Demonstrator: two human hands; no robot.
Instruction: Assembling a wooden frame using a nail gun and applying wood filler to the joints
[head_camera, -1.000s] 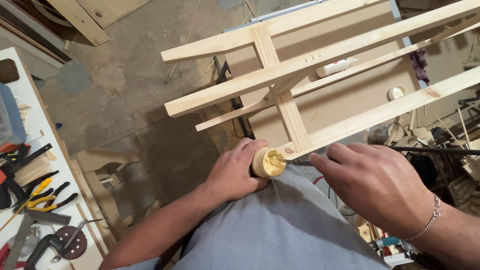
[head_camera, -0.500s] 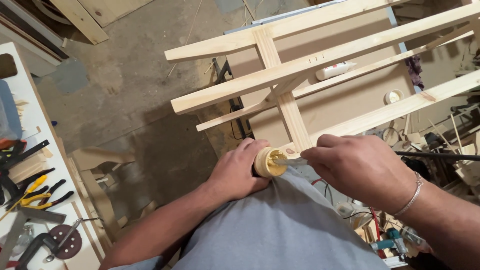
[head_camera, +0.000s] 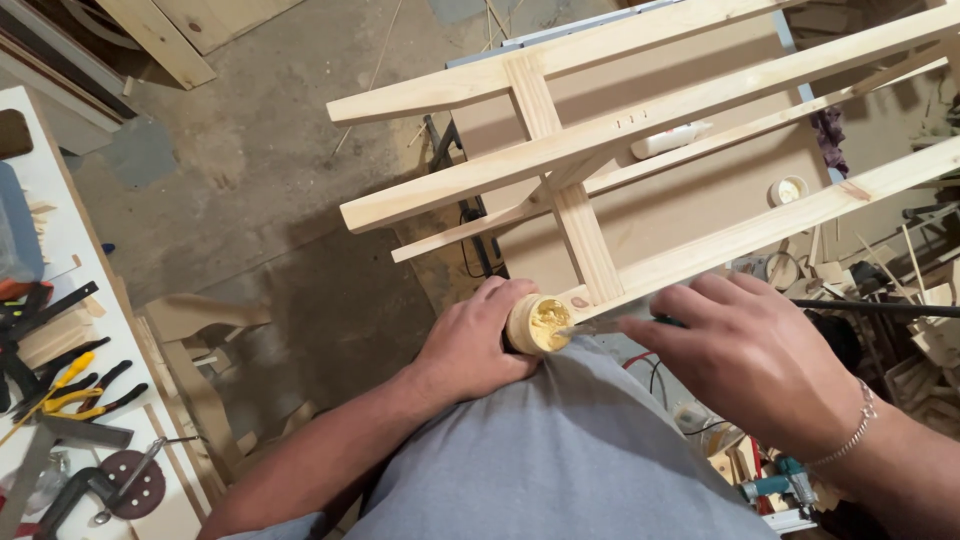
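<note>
We see a small round tub (head_camera: 537, 324), open, w/ yellow paste inside. Left hand (head_camera: 470, 345) wraps it tight; right hand (head_camera: 750, 365) pinches a thin blade (head_camera: 590, 327) at its rim.

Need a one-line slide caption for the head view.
Left hand grips a small tub of yellow filler while the right hand dips a thin blade into it, beside a pale wooden frame.

A small round tub (head_camera: 537, 324) of yellow paste is sitting open in the left hand (head_camera: 470, 345), just under the end of the wooden frame. On the brown tabletop (head_camera: 690, 205) behind the frame, a white squeeze bottle (head_camera: 670, 140) is lying on its side, and a small round cream lid (head_camera: 788, 190) is lying near the far edge
</note>
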